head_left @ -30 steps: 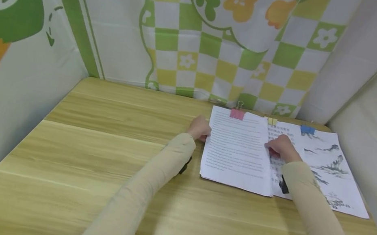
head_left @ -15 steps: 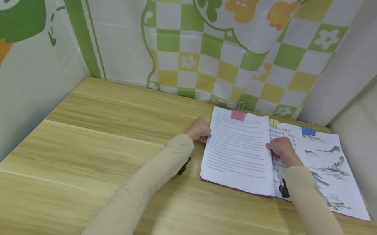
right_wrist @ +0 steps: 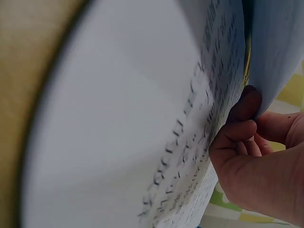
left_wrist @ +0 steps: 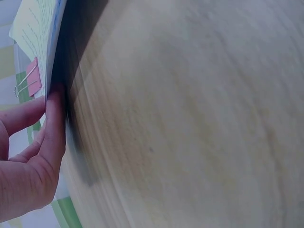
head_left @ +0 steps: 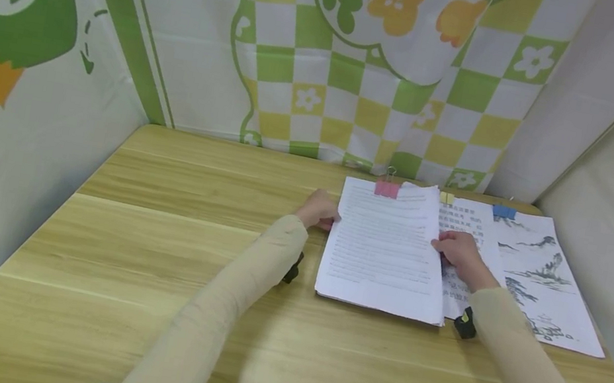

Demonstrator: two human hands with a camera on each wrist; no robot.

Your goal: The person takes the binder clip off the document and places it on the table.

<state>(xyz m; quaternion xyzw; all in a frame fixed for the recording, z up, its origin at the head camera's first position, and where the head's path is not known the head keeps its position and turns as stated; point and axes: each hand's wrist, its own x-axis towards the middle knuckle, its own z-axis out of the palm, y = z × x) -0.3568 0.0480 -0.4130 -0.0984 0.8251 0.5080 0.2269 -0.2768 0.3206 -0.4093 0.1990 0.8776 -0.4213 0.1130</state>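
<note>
A stack of printed paper point(head_left: 382, 250) lies at the right of the table, a pink binder clip point(head_left: 386, 189) on its top edge. My left hand point(head_left: 319, 209) pinches its left edge; in the left wrist view, thumb above and fingers point(left_wrist: 56, 121) beneath, with the edge raised off the table. My right hand point(head_left: 460, 252) pinches the right edge, and in the right wrist view the raised paper point(right_wrist: 273, 52) curves up from the thumb and fingers. Beneath and to the right lies a large-print text stack point(head_left: 463, 211) with a yellow binder clip point(head_left: 446, 198), partly covered.
Further right lies a sheet with an ink landscape point(head_left: 549, 277), held by a blue binder clip point(head_left: 504, 212). The wooden table point(head_left: 112, 241) spreads out to the left. A checkered curtain point(head_left: 321, 100) hangs behind its back edge.
The stack with the pink clip has shifted slightly left and toward me, uncovering more of the large-print text. The left hand has moved a little left, the right hand a little nearer.
</note>
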